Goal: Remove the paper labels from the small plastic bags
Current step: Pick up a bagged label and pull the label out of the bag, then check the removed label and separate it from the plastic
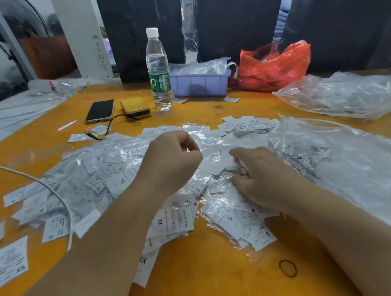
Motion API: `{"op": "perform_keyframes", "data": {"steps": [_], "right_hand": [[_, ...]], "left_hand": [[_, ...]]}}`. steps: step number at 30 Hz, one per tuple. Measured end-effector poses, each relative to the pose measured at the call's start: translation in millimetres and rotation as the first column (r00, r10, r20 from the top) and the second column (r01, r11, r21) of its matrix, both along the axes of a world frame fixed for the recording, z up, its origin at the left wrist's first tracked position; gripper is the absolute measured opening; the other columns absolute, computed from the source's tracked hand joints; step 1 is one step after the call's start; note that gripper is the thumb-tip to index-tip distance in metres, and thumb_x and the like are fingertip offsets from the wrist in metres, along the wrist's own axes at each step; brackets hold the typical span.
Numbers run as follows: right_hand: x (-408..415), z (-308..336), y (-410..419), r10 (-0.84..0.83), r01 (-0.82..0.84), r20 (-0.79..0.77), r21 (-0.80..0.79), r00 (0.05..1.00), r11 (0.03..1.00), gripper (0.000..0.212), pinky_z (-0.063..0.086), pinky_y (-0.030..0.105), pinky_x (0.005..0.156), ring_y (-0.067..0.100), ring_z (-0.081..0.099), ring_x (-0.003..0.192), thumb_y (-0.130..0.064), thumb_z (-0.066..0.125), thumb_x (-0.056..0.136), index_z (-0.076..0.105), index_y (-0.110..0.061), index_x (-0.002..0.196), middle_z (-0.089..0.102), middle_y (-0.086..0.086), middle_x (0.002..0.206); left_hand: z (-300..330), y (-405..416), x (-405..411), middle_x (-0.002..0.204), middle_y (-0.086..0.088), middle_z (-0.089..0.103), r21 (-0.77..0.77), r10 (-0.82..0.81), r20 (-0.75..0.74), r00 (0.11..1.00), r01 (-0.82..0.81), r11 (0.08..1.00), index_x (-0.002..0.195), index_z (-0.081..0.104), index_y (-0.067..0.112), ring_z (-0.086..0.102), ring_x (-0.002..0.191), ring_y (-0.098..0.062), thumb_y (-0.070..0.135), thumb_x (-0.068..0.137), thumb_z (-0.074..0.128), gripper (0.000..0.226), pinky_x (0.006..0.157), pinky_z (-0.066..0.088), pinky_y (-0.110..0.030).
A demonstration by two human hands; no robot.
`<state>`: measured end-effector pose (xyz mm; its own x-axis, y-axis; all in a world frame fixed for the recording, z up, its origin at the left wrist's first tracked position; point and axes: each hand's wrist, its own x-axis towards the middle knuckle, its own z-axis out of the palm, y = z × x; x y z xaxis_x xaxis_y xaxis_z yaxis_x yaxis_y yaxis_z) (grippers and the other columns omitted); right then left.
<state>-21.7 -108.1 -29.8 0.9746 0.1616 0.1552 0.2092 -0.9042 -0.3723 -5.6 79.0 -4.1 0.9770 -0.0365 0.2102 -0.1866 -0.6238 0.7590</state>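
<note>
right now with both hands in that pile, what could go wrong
1. The left hand and right hand work over a heap of bagged labels, with a stack of loose labels just behind; emptied and full pieces could get mixed.
2. The white cable lies across the heap, so a forearm might snag it and scatter pieces.
3. The water bottle stands close and could be tipped.

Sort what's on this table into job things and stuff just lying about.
Job: left hand, right hand, small bag, pile of bagged labels, loose labels.
Lying about: water bottle, phone, yellow case, red bag, rubber band.
</note>
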Motion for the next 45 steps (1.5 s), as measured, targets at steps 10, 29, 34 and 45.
{"op": "perform_keyframes", "data": {"steps": [10,29,34,45], "right_hand": [[-1.0,0.2,-1.2,0.033,-0.045,0.174,0.069,0.984,0.997,0.031,0.053,0.035,0.077,0.011,0.058,0.085,-0.013,0.057,0.093,0.062,-0.024,0.121,0.066,-0.008,0.089],[-10.9,26.3,-6.1,-0.013,-0.127,0.262,0.508,0.965,0.852,0.015,0.048,0.031,0.051,0.017,0.057,0.056,-0.004,0.068,0.085,0.072,-0.018,0.086,0.067,-0.008,0.066],[-12.5,28.8,-11.1,-0.027,-0.097,0.307,0.382,0.951,0.919,0.014,0.034,0.014,0.046,0.006,0.045,0.044,-0.006,0.068,0.084,0.071,-0.019,0.079,0.049,-0.011,0.045],[-18.1,37.7,-16.3,-0.116,0.115,0.264,0.021,0.957,0.993,0.023,0.054,0.036,0.071,0.018,0.062,0.079,-0.013,0.056,0.092,0.069,-0.020,0.109,0.069,0.000,0.092]], "left_hand": [[-6.9,-6.0,-1.7,0.057,0.012,0.054,0.025,-0.070,-0.015,0.997,0.071,0.997,0.073,0.065,0.028,0.047,0.049,-0.003,0.013,0.079,0.060,0.017,0.047,0.037,-0.018],[-12.0,-13.5,-4.2,0.078,0.010,0.069,-0.126,-0.342,-0.008,0.940,0.338,0.933,0.090,0.070,0.028,0.063,0.071,-0.006,0.028,0.093,0.064,0.007,0.060,0.053,-0.024],[-14.3,-12.2,-3.7,0.073,0.016,0.068,-0.129,-0.345,-0.052,0.937,0.337,0.933,0.090,0.067,0.030,0.061,0.058,-0.002,0.028,0.096,0.060,0.010,0.050,0.054,-0.022],[-13.2,-12.8,-6.3,0.057,0.013,0.057,-0.108,-0.365,-0.096,0.926,0.355,0.929,0.088,0.066,0.034,0.048,0.052,-0.009,0.032,0.099,0.053,0.017,0.048,0.051,-0.039]]}}
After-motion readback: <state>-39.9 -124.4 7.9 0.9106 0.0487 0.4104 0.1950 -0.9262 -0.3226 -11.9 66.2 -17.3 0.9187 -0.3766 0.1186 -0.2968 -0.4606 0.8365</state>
